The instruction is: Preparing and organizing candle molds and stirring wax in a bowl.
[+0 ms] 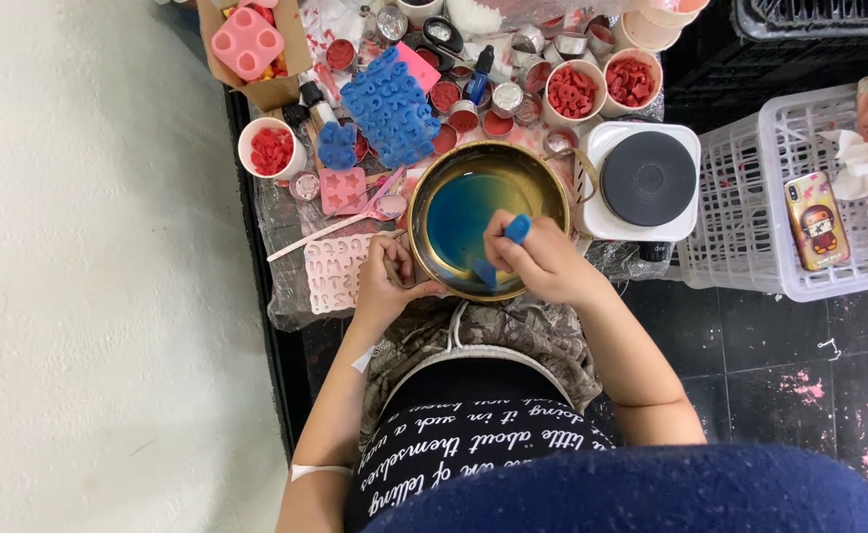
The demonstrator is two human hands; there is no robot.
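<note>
Your right hand (541,259) is curled over the near rim of the brass-coloured bowl (488,219), fingers pressed together and pinching a blue spatula (501,252); its handle tip sticks up past your knuckles and its blade dips into the blue liquid (462,219) pooled in the bowl. Your left hand (387,281) grips the bowl's left edge, fingers closed around what looks like a handle, though the grip itself is partly hidden. The bowl sits at the near edge of a cluttered table, just above your lap. Touching its left side lies a pale pink letter mould (335,271), with a metal spoon (355,217) above it. A blue letter mould (392,107) lies behind the bowl, near small tins and white cups of red pieces (574,92). Just right of the bowl stands a white hot plate (644,180) with a black disc; beyond it, a white basket (750,222) holds a phone (816,219).
</note>
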